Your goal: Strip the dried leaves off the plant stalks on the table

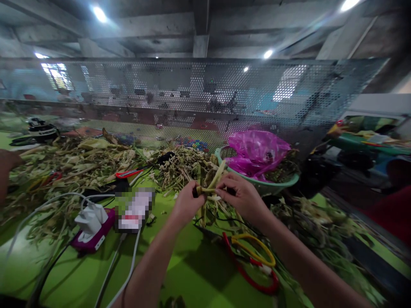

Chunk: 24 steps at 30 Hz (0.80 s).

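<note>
- Plant stalk (209,190): pale green, held crosswise between your two hands, above the table (189,269) and in front of the middle heap.
- Left hand (189,202): fingers closed, thumb and fingers pinching one end of the stalk.
- Right hand (240,194): fingers bent, thumb and fingertips gripping the other end; your two hands are near each other but apart.
- Middle heap (184,164): short, dry plant pieces, directly beyond your hands.
- Left heap (86,160): longer withered stems and leaves, spread along the table.
- Right heap (308,214): more plant matter, lying beyond your right forearm.
- Basket (282,184): green, beyond your right hand, with a magenta plastic bag (258,149) in it.
- Tool under your right wrist: red handle (272,289) and yellow handle (257,241), lying on the table; you have neither in hand.
- Red cutter (128,173): at the edge of the left heap.
- Purple power strip (91,244): to your left, carrying white plugs (91,220); a pixelated rectangular item (136,209) lies just beside it.
- Perforated metal panel (160,90): upright, behind the heaps.
</note>
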### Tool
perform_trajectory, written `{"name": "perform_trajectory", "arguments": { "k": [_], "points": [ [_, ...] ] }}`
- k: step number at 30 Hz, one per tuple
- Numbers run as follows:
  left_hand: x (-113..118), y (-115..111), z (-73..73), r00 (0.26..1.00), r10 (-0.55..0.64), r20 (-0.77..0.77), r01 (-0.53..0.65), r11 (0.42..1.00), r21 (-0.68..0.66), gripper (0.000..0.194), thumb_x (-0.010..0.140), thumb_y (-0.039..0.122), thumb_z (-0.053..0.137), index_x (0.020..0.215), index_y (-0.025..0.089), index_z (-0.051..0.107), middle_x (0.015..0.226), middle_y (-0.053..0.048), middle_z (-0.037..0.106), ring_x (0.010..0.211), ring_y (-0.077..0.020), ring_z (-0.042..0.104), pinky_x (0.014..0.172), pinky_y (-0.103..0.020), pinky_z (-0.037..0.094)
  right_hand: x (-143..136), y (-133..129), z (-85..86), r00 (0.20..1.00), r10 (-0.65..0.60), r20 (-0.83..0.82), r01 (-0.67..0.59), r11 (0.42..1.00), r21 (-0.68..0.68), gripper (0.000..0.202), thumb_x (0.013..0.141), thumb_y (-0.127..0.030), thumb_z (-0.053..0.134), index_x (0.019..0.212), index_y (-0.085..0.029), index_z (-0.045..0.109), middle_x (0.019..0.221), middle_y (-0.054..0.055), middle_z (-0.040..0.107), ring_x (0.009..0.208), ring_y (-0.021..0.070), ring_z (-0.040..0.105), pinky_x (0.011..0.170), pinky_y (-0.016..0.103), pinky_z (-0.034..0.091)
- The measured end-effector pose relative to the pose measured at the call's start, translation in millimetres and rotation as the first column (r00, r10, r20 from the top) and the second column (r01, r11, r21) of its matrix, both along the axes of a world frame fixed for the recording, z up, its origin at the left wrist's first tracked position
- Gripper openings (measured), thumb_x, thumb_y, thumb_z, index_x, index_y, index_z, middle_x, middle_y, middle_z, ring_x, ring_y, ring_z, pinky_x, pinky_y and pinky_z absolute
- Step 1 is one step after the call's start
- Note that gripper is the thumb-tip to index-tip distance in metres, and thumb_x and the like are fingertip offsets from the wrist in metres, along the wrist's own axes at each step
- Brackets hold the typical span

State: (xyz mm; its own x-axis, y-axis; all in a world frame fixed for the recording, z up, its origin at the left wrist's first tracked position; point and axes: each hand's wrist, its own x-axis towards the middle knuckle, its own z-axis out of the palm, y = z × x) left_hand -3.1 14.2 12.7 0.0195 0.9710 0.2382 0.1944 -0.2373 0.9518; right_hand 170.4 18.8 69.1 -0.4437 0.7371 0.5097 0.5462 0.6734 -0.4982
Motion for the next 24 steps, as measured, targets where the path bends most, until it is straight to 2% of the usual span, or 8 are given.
{"name": "perform_trajectory", "arguments": {
  "k": [4, 9, 14, 18, 24],
  "points": [
    [-0.7, 2.8, -2.6, 1.000, 0.004, 0.009, -0.004, 1.000, -0.012, 0.012, 0.069, 0.023, 0.058, 0.077, 0.018, 0.051, 0.065, 0.005, 0.047, 0.061, -0.0087, 0.041, 0.055, -0.019, 0.031, 0.2, -3.3, 4.5, 0.998, 0.032, 0.046, -0.033, 0.999, 0.038, 0.014, 0.084, -0.029, 0.055, 0.076, -0.020, 0.062, 0.084, 0.005, 0.057, 0.080, 0.0181, 0.055, 0.070, 0.029, 0.042],
    [-1.4, 1.8, -1.4, 0.998, -0.018, 0.060, 0.021, 0.999, -0.045, 0.014, 0.067, 0.024, 0.060, 0.075, 0.017, 0.051, 0.064, 0.005, 0.047, 0.061, -0.0083, 0.040, 0.055, -0.019, 0.031, 0.8, -3.7, 6.3, 0.995, 0.057, 0.081, -0.058, 0.998, 0.014, 0.018, 0.085, -0.033, 0.055, 0.075, -0.020, 0.063, 0.083, 0.006, 0.059, 0.079, 0.0181, 0.055, 0.070, 0.029, 0.043],
    [-1.5, -2.1, 1.9, 0.996, -0.058, 0.068, 0.061, 0.997, -0.049, 0.014, 0.066, 0.023, 0.059, 0.073, 0.017, 0.049, 0.063, 0.006, 0.044, 0.060, -0.0081, 0.038, 0.054, -0.019, 0.029, 1.5, -0.8, 5.7, 0.995, 0.076, 0.058, -0.076, 0.997, -0.008, 0.016, 0.085, -0.030, 0.056, 0.074, -0.020, 0.063, 0.083, 0.005, 0.059, 0.082, 0.0182, 0.056, 0.074, 0.028, 0.043],
    [-1.5, -4.1, 4.5, 0.989, -0.113, 0.096, 0.117, 0.992, -0.040, 0.012, 0.066, 0.019, 0.057, 0.075, 0.017, 0.049, 0.063, 0.007, 0.042, 0.058, -0.0077, 0.036, 0.054, -0.019, 0.029, 2.4, 2.0, 3.7, 0.999, 0.038, 0.021, -0.039, 0.999, 0.018, 0.014, 0.084, -0.026, 0.056, 0.074, -0.019, 0.063, 0.082, 0.004, 0.058, 0.080, 0.0178, 0.056, 0.073, 0.028, 0.043],
    [-0.2, -3.0, 4.3, 0.963, -0.157, 0.218, 0.169, 0.985, -0.041, 0.017, 0.066, 0.020, 0.059, 0.082, 0.017, 0.052, 0.070, 0.004, 0.050, 0.064, -0.0084, 0.042, 0.060, -0.019, 0.033, -1.3, -4.6, 2.7, 0.996, -0.050, 0.072, 0.040, 0.991, 0.125, 0.011, 0.085, -0.021, 0.054, 0.078, -0.020, 0.062, 0.086, 0.005, 0.057, 0.080, 0.0175, 0.055, 0.072, 0.028, 0.043]
  ]
}}
